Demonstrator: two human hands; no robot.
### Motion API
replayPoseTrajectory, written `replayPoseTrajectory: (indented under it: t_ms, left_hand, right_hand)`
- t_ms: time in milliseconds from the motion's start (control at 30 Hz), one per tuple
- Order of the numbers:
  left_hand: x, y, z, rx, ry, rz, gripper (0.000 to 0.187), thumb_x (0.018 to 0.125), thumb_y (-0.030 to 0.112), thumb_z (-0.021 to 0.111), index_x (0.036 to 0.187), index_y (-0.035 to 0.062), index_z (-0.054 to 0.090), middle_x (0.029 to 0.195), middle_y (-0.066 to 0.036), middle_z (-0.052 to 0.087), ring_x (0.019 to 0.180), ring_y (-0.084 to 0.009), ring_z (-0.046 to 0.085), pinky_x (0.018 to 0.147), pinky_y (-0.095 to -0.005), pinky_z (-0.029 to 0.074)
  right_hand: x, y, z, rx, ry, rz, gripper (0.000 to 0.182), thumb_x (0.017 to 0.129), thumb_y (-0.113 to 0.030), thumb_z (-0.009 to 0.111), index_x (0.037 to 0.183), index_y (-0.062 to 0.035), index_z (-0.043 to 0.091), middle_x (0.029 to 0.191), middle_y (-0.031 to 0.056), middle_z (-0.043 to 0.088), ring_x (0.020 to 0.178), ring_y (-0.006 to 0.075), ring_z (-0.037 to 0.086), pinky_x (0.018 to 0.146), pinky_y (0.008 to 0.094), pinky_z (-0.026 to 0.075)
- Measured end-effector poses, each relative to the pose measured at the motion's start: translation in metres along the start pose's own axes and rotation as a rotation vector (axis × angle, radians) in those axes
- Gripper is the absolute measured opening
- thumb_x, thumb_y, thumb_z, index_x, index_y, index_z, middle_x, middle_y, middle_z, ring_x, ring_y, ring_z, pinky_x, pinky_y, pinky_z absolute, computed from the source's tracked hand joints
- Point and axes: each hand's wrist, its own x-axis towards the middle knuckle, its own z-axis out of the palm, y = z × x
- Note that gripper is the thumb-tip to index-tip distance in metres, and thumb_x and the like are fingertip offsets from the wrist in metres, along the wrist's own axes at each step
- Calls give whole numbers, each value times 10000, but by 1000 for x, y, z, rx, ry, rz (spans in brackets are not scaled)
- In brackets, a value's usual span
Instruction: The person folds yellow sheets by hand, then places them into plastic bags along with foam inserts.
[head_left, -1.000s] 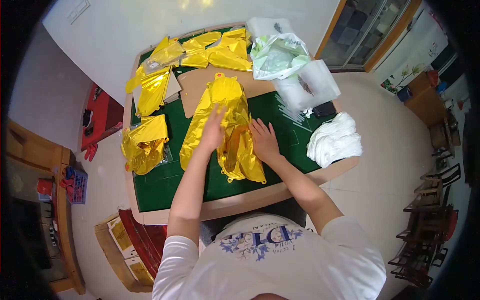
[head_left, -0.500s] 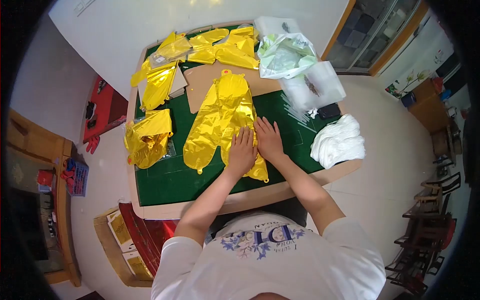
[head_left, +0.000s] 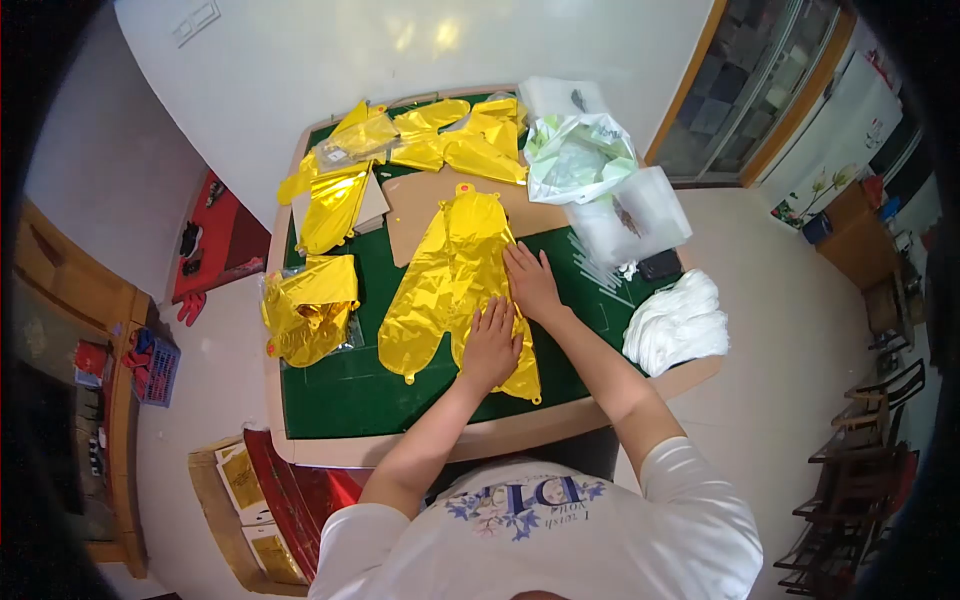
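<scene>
A flat gold foil balloon [head_left: 425,300] with rounded lobes lies on the green tabletop [head_left: 330,400], its upper end over a sheet of brown cardboard [head_left: 540,215]. My left hand [head_left: 491,345] rests on the balloon's lower right lobe, fingers stretched out and pointing away from me. Higher up, my right hand [head_left: 532,283] lies flat along the balloon's right edge with its fingertips on the foil. Neither hand grips anything. Small tabs stick out at the balloon's top and at its lower ends.
More gold foil balloons [head_left: 335,205] lie at the back left, and a folded bundle of gold foil [head_left: 312,310] sits at the left. A white plastic bag [head_left: 580,160], clear packets [head_left: 640,215], thin pale strips [head_left: 597,268], a black object [head_left: 660,266] and white string [head_left: 680,325] occupy the right.
The view has tilted, so the table appears lower. My left hand has slid a little down the foil toward me, while my right hand has shifted slightly up along the balloon's edge.
</scene>
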Motion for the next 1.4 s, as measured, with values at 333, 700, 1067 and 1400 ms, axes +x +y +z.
replayPoseTrajectory:
  t_ms: [333,700,1067,1400]
  left_hand:
    - [-1,2,-3,-20,-24,-15,571,929,291,475,1403,-8,364,1474,-178,348,1386,-312,294,1134,-467,213]
    - [-1,1,-2,-34,-11,-15,570,923,291,482,1394,-11,374,1470,-180,350,1382,-314,299,1129,-466,225]
    - [-1,0,-1,-34,-34,-31,568,929,304,468,1397,-8,384,1473,-177,349,1393,-305,285,1136,-464,217]
    - [1,0,0,-26,-24,-29,583,925,313,476,1402,-7,378,1478,-171,345,1397,-303,276,1145,-459,197]
  right_hand:
    - [26,12,17,8,36,-31,413,971,-187,411,1355,-35,447,1440,113,420,1363,264,345,1115,467,253]
    - [56,25,23,-20,52,13,421,978,-194,391,1365,-35,433,1447,126,409,1363,245,349,1119,452,261]
    - [43,23,11,400,290,253,409,931,-123,451,1328,-24,458,1371,204,466,1262,380,441,1051,392,363]
    - [-45,1,-17,370,82,-73,446,889,-80,521,1330,-31,482,1399,169,454,1334,326,384,1104,455,295]
